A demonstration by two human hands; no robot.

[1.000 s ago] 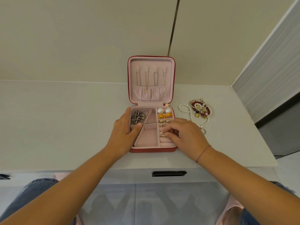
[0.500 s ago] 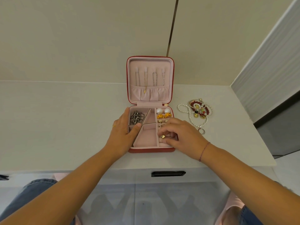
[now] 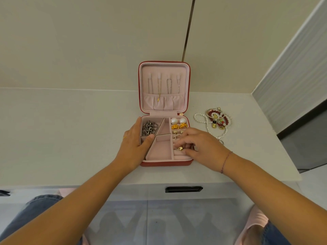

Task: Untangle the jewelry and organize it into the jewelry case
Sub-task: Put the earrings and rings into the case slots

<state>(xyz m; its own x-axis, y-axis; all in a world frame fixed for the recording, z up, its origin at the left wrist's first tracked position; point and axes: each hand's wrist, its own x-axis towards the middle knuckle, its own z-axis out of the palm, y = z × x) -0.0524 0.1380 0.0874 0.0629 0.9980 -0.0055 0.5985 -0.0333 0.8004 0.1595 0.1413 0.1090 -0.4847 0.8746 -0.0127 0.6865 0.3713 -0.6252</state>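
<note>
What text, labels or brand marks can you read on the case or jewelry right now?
No readable text.
Jewelry case: no logo or label shows.
Gold tag on the necklace hung in the lid: too small to tell any marking.
Gold charms in the tangled pile: too small to read.
Small gold piece pinched by right hand: no legible marking.

White counter [image 3: 70, 129], beige wall panels [image 3: 88, 41] with a dark vertical seam [image 3: 188, 29]. Black drawer handle [image 3: 183, 189] below. Ribbed grey panel [image 3: 292, 76] right. Pink slipper [image 3: 254, 225] on tiled floor [image 3: 159, 223].

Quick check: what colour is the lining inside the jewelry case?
Pale pink lining; the jewelry case is red outside. Head view shows it best.
</note>
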